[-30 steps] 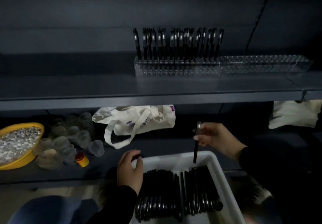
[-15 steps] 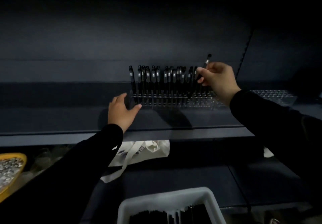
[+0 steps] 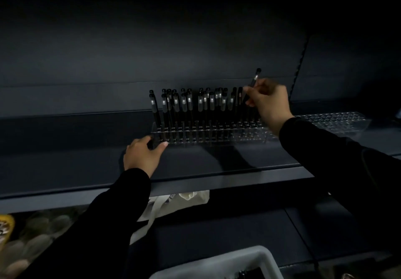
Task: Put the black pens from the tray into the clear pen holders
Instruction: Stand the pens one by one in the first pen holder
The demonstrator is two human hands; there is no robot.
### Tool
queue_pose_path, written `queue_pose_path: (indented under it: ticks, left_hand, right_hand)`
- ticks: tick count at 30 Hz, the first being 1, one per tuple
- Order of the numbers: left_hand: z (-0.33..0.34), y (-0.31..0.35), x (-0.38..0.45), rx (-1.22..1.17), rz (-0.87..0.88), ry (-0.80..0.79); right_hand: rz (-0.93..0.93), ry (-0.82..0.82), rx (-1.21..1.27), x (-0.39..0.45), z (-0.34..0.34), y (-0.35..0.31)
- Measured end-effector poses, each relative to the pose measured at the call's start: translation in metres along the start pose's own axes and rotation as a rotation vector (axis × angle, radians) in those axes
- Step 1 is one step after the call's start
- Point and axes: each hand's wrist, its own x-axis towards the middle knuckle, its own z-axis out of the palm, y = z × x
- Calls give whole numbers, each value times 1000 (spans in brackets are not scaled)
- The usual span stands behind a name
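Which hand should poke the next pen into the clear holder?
The right hand. It already pinches a black pen, tilted, just above the free holes right of the standing pens. The left hand carries no pen; it grips the left end of the clear holder, probably steadying it.

You see a dim, grainy view. Below your right hand point(image 3: 268, 103) a shadow crosses the shelf point(image 3: 86, 161). The edges bend.

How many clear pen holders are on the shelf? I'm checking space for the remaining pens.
2. One holder stands mid-shelf, mostly full of pens, the left hand gripping its left end. The second holder lies right of it, partly hidden behind the right arm.
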Motion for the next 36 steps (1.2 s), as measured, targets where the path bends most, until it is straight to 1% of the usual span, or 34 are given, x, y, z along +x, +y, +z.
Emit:
queue_pose_path:
  ticks: [6,11,14,17,19,23,26,29,32,33,36]
  left_hand:
    - [3,2,1,37,-1,43]
    - [4,0,2,67,-4,42]
    - [3,-1,2,61,8,49]
    - [3,0,2,59,6,50]
    - [3,0,1,55,9,54]
    - [3,1,1,55,20,60]
    - [2,3,-2,56,8,47]
    - [-7,12,-14,-46,14,84]
    - [-21,16,-51,-256,68,181]
    - [-22,13,-69,-277,112,198]
    - [-14,-14,-127,-187,257,184]
  right_hand:
    - [0,-77,-92,-2,7,5]
    - [-53,-22,-54,8,7,-4]
    - [-28,-50,-81,11,10,2]
    - [26,-139,-105,4,15,17]
    - [42,-184,-169,-2,16,28]
    - [47,-160,-197,-7,18,34]
    - [95,-177,-202,-15,15,31]
    - [123,-177,-194,-38,7,29]
    - [68,-189,-165,-80,-1,28]
    - [40,-208,-156,-96,-4,29]
    - [-9,-269,-138,-150,-11,42]
